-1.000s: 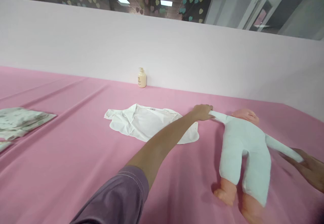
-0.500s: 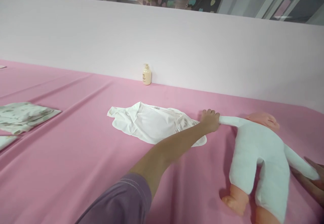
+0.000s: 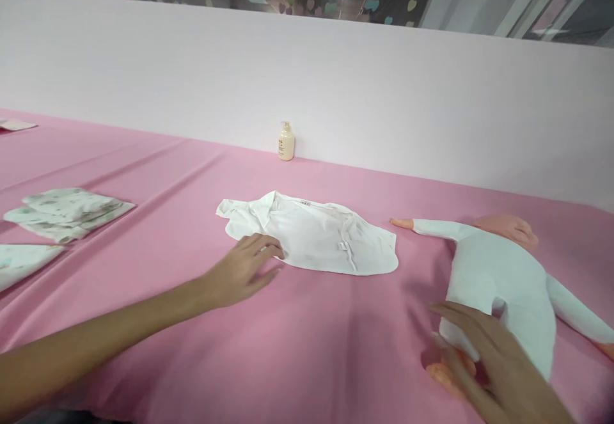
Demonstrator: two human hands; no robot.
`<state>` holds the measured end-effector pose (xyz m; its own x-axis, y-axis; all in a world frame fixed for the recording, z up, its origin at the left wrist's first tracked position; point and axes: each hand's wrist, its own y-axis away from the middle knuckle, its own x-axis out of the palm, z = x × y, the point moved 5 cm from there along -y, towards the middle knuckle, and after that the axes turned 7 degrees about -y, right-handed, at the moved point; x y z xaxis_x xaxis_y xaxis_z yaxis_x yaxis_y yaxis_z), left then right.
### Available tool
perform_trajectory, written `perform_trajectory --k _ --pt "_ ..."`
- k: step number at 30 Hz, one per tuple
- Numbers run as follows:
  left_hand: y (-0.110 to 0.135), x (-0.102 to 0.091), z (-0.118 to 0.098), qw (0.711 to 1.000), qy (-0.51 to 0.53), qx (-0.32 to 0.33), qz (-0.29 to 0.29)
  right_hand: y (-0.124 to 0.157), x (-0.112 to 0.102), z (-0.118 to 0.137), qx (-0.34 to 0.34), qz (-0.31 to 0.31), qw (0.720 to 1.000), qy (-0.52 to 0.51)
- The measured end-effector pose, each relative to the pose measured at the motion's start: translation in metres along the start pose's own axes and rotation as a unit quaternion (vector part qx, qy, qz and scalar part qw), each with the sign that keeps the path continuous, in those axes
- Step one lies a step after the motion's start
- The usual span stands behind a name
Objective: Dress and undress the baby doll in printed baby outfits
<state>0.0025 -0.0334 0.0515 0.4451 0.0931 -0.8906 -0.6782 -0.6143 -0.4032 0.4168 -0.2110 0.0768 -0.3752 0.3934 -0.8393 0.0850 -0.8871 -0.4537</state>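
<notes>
A white baby shirt (image 3: 311, 235) lies spread on the pink sheet, its neck label toward the wall. My left hand (image 3: 247, 267) is at the shirt's near left edge with fingers apart, holding nothing; I cannot tell whether it touches the cloth. To the right a baby doll (image 3: 499, 277) in a white body lies on the sheet, its arms stretched out to both sides. My right hand (image 3: 489, 353), somewhat blurred, hovers in front of the doll's legs with thumb and fingers apart. It hides part of the legs and feet.
A cream pump bottle (image 3: 286, 142) stands against the white wall (image 3: 240, 78). Folded patterned cloths (image 3: 70, 213) lie on the left of the pink sheet (image 3: 192, 174), and a pale flat item (image 3: 16, 125) sits at the far left.
My left hand has let go of the doll's arm and moved left to the shirt. My right hand has left the doll's other arm and come in front of its legs.
</notes>
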Motion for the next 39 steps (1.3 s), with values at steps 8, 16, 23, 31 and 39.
perform_trajectory --k 8,16,23,31,39 --pt "0.029 0.0 0.053 0.998 -0.032 -0.04 0.046 -0.083 0.115 0.086 -0.057 0.179 0.981 -0.051" --pt "0.044 -0.022 0.041 0.995 -0.053 -0.043 0.068 -0.091 0.121 0.101 -0.045 0.139 0.986 -0.084" --pt "0.083 -0.046 0.003 0.992 0.004 -0.063 0.111 -0.05 0.102 0.13 -0.036 0.211 0.967 -0.135" --pt "0.098 -0.063 0.071 0.962 -0.07 -0.264 0.012 -0.041 0.063 0.07 0.014 0.032 0.999 0.012" --pt "0.08 -0.041 0.114 0.927 -0.044 -0.354 0.115 -0.045 0.071 0.029 0.115 0.051 0.988 0.085"
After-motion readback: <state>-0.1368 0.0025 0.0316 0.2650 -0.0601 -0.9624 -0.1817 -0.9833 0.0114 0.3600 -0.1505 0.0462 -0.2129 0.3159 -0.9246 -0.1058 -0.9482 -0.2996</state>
